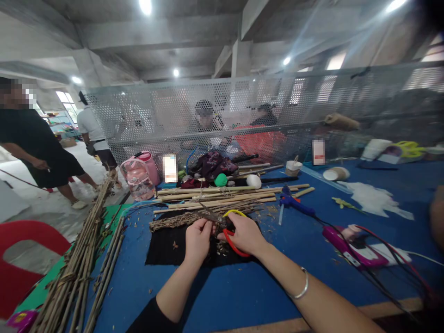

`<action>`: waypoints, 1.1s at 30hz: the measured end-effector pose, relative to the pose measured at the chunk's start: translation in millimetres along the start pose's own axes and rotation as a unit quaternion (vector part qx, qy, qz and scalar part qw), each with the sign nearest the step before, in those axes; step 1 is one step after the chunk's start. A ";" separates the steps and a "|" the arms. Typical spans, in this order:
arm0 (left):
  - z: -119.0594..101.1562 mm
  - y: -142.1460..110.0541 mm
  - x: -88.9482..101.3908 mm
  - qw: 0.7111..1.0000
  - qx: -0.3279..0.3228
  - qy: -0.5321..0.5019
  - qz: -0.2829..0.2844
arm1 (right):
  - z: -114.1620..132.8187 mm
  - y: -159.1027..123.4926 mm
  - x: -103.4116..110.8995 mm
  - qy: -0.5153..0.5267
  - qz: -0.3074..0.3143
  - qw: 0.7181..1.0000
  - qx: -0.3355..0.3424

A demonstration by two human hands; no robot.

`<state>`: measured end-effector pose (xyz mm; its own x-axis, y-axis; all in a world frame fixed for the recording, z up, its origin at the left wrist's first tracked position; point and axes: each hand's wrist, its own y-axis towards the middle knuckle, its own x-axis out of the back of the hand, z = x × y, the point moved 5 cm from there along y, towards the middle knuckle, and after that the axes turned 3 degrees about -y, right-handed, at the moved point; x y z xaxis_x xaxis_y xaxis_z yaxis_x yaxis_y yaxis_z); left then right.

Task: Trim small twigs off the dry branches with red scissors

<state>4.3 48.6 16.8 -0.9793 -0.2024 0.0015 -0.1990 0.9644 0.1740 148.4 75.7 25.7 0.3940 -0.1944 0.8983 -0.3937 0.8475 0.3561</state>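
My right hand (245, 232) grips a pair of scissors (210, 213) with one red and one yellow handle loop. The blades point up and to the left, over a bundle of thin brown twigs (166, 223). My left hand (197, 238) is closed in a pinch beside the blades; whatever it holds is too small to make out. Both hands are above a black cloth (156, 252) on the blue table (138, 286). Small dry brown bits lie on the cloth, close to the right hand.
Pale sticks (218, 202), a green yarn ball (221, 180) and a pink backpack (140, 173) lie beyond the cloth. To the right are a blue glue gun (296, 202) and a purple power strip (357, 249). Long stalks (78, 268) line the left; people stand behind.
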 end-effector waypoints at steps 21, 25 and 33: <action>17.7 4.4 -3.4 0.991 0.081 -0.102 -0.012 | -13.1 -0.2 -9.8 0.056 0.050 0.996 -0.053; 23.8 6.3 -1.9 0.990 0.101 -0.097 -0.022 | -7.1 3.7 -7.8 0.048 0.045 0.998 -0.022; 22.7 4.8 -3.9 0.987 0.100 -0.127 -0.018 | -2.8 1.7 -7.3 0.070 0.040 0.997 -0.015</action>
<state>6.3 57.9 -4.7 -0.9439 -0.2125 -0.2528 -0.2123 0.9768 -0.0284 147.2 79.9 19.0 0.4753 -0.0562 0.8780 -0.4040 0.8725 0.2746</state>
